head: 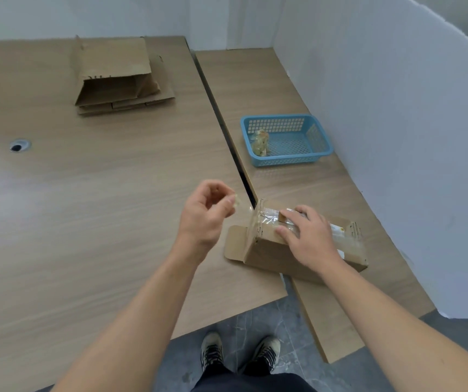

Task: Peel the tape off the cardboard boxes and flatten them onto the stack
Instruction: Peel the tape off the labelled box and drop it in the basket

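The person is standing at two wooden tables pushed side by side, with a thin gap between them. A brown cardboard box (272, 253) is lying on its side close to the person, mostly on the right table (326, 188), with one open end flap sticking out toward the left table (85, 193). The right hand (309, 239) is lying flat on top of the box, fingers stretched out and pressing down, not wrapped around it. The left hand (207, 213) is just left of the box and a bit above it, pinching the end of a clear strip of tape (251, 215) between thumb and fingertips. The tape is running from those fingers to the box's top corner, where it is sticking on. Far back on the left table, a stack of flat boxes (119, 77) is sitting. A blue basket (280, 118) on the right table is holding a crumpled wad of tape (261, 142).
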